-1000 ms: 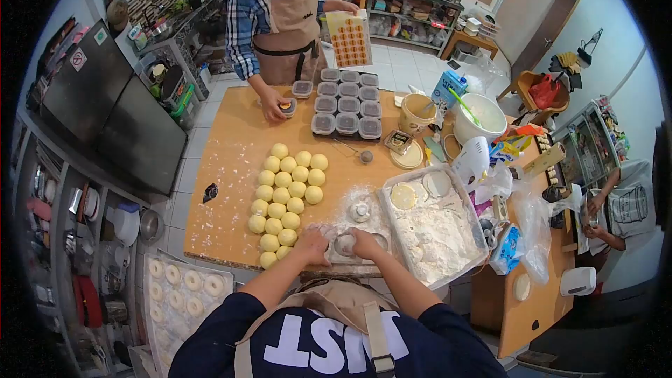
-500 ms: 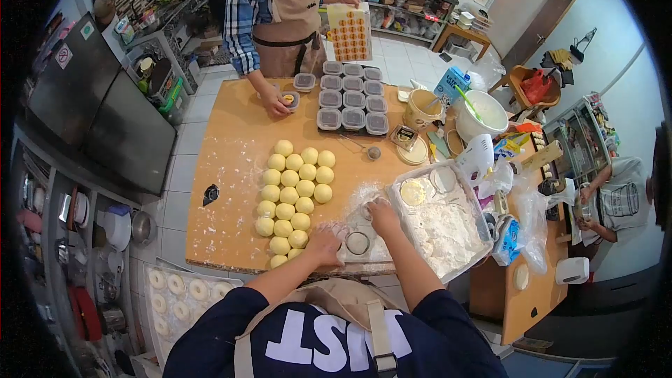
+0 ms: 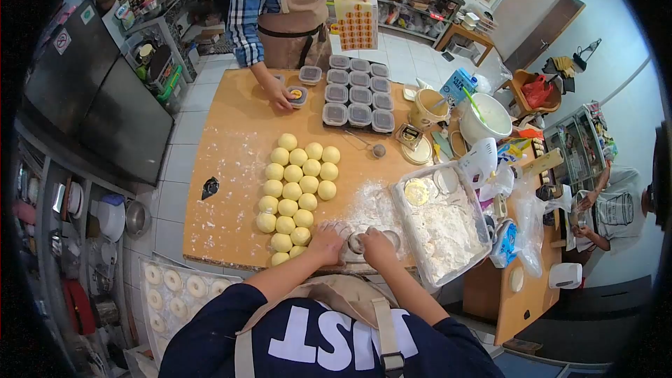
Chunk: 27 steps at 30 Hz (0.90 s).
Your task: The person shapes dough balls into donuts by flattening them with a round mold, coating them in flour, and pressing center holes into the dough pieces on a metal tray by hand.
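Round piece (image 3: 355,243), too small to identify, sits right of the dough balls (image 3: 288,207), pinched by the bent fingers of the right hand (image 3: 378,248). Between it and the balls is the left hand (image 3: 327,243); whether that grips, I cannot tell. Farther right of the balls stands the tub (image 3: 411,234); beyond them, boxes (image 3: 360,95).

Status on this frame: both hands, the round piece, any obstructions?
Left hand beside round piece, right hand at it; grips unclear. Piece low over floured tabletop. Dough balls crowd left, flour tub right; nothing visibly blocking.
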Motion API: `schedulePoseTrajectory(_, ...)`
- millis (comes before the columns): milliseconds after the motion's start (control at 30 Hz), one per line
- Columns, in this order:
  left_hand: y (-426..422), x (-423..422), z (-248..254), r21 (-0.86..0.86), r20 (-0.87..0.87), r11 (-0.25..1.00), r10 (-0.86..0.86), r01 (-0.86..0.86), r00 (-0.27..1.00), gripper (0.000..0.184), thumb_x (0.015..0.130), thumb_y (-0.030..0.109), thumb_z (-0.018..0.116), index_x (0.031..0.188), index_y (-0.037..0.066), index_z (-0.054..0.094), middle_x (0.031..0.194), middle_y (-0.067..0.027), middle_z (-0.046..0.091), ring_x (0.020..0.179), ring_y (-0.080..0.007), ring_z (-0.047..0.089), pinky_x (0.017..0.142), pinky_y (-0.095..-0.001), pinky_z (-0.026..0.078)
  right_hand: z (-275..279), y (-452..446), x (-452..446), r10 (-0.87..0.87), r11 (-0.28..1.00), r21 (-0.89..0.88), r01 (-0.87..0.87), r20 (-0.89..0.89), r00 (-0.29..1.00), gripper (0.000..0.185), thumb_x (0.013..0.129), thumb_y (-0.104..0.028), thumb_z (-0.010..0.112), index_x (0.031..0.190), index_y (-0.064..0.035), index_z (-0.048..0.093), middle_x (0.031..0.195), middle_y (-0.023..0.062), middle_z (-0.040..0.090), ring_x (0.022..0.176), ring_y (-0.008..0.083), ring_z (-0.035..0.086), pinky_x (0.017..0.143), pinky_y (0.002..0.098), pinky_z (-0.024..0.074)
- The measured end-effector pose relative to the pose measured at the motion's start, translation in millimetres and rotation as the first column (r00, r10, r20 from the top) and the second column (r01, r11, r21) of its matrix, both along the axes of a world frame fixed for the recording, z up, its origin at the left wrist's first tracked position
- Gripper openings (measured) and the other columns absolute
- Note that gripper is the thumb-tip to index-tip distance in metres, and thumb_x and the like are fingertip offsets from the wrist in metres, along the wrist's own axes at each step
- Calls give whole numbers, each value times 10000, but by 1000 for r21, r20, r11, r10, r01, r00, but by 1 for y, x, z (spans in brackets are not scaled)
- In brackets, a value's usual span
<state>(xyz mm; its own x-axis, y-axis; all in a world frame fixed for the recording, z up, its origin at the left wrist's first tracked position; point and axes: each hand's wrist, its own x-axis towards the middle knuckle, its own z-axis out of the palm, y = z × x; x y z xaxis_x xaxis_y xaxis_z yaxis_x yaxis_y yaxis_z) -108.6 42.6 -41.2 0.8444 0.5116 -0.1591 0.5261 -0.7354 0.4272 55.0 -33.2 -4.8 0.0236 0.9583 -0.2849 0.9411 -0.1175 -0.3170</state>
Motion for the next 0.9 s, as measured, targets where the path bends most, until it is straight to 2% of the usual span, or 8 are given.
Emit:
schedulePoseTrajectory(67, -2, 1, -15, 5, 18, 1000, 24, -24, 1000, 869, 522, 404, 830, 1250, 91, 473, 1284, -129, 488, 1230, -305, 416, 1061, -460, 270, -4, -2, -3, 3, 1000, 12, -3, 12, 1000, 164, 777, -83, 555, 928, -61, 613, 936, 184, 551, 896, 346, 583, 749, 441, 490)
schedulePoseTrajectory(333, 0, 2, -2, -47, -48, 998, 29, -31, 998, 905, 526, 393, 828, 1288, 79, 456, 1340, -129, 447, 1268, -302, 385, 1088, -468, 245, -10, -5, -2, -5, 996, 89, 9, -47, 999, 116, 766, -74, 550, 864, -54, 608, 898, 191, 562, 834, 365, 588, 703, 456, 489)
schedulePoseTrajectory(467, -2, 2, 2, -34, -59, 999, 36, -38, 998, 903, 539, 392, 824, 1300, 76, 454, 1360, -134, 426, 1275, -301, 378, 1087, -468, 246, -5, -1, 11, -104, 953, 278, 123, -83, 991, 130, 754, -85, 569, 858, -38, 631, 851, 185, 577, 766, 369, 593, 698, 458, 488)
schedulePoseTrajectory(567, -4, 1, -1, -21, -59, 999, 27, -29, 998, 889, 550, 390, 820, 1297, 72, 457, 1347, -133, 434, 1268, -300, 383, 1086, -468, 247, 5, 1, 10, -65, 989, 132, 67, -23, 998, 147, 743, -71, 569, 874, -41, 628, 871, 186, 572, 805, 366, 590, 714, 452, 487)
schedulePoseTrajectory(667, -2, 1, -9, -4, -20, 1000, 25, -25, 999, 903, 538, 410, 828, 1292, 81, 453, 1338, -133, 447, 1259, -304, 393, 1079, -463, 250, -13, -3, 4, -9, 996, 87, 12, -33, 999, 175, 736, -39, 554, 895, -54, 626, 902, 187, 557, 853, 361, 581, 734, 445, 484)
schedulePoseTrajectory(800, -2, 1, 1, -52, -42, 998, 33, -35, 999, 910, 519, 411, 839, 1281, 86, 463, 1329, -132, 456, 1256, -311, 396, 1069, -470, 262, -15, -7, -5, -42, 997, 59, 44, -32, 999, 205, 732, -6, 533, 910, -59, 617, 925, 183, 538, 885, 358, 571, 746, 443, 481)
schedulePoseTrajectory(900, -3, 1, -4, -10, -26, 1000, 21, -21, 999, 900, 516, 404, 838, 1274, 90, 471, 1319, -136, 458, 1247, -319, 401, 1061, -482, 275, -18, -8, -6, -49, 996, 69, 51, -37, 998, 203, 732, -1, 530, 910, -56, 613, 925, 179, 535, 880, 358, 572, 746, 443, 481)
